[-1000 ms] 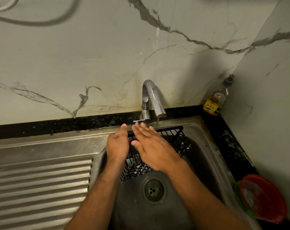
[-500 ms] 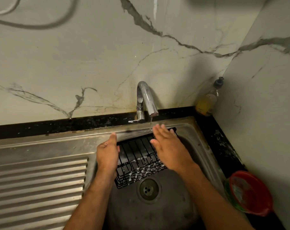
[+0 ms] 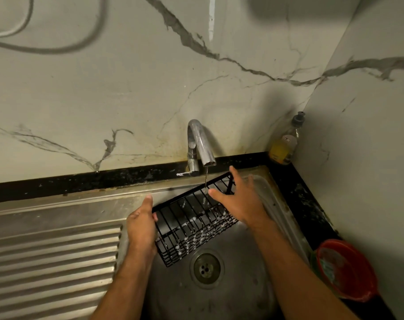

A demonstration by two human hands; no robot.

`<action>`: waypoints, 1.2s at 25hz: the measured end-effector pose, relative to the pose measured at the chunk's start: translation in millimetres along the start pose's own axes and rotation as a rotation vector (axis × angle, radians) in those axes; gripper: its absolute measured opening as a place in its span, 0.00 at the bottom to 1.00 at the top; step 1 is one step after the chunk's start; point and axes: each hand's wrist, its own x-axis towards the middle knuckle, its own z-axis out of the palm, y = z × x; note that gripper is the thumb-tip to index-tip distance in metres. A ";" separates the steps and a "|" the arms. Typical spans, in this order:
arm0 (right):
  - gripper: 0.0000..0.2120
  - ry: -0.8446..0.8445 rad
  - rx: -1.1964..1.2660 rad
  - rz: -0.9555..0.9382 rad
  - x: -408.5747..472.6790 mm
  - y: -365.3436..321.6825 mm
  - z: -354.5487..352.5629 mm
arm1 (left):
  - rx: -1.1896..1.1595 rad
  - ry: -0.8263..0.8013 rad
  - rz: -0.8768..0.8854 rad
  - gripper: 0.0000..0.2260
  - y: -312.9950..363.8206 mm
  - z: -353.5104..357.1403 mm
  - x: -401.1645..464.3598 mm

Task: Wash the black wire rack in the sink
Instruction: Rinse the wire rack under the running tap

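- The black wire rack (image 3: 192, 224) is down in the stainless steel sink basin (image 3: 238, 294), tilted, with its low near corner just above the round metal drain (image 3: 206, 267) and its far end up near the back rim.
- White soap suds cling to the wires along the lower half.
- A thin stream of water (image 3: 205, 181) runs from the curved chrome tap (image 3: 199, 144) onto the upper part of the rack.
- Left hand (image 3: 142, 227) grips the rack's left end, thumb up along the outside, fingertips curled over the edge.
- Right hand (image 3: 239, 199) lies on the rack's right end, fingers spread and mostly straight, thumb poking in toward the water. Can't really tell if anything curls under the wire there.
- Ribbed steel drainboard (image 3: 53, 264) on the left.
- Clear soap bottle with yellow liquid (image 3: 285, 144) in the back corner; a red plastic bowl (image 3: 346, 271) sits on the black counter at right.
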 end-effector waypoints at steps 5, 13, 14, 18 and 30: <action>0.38 0.107 0.298 -0.004 -2.4 -7.5 8.3 | 0.065 -0.051 -0.042 0.21 -5.6 -13.7 24.2; 0.36 0.203 -0.068 -0.324 -39.8 -31.2 44.8 | 0.567 -0.500 0.469 0.15 5.1 35.5 -1.8; 0.36 0.207 -0.082 -0.353 -41.4 -28.7 46.4 | 0.411 -0.527 0.428 0.15 10.2 47.4 -7.1; 0.31 0.168 -0.115 -0.527 -44.2 -18.9 29.3 | 0.107 -0.489 0.307 0.15 21.3 59.4 -14.5; 0.30 -0.012 -0.402 -0.663 -34.7 -22.0 24.9 | -0.103 0.012 0.056 0.23 31.4 57.9 -26.2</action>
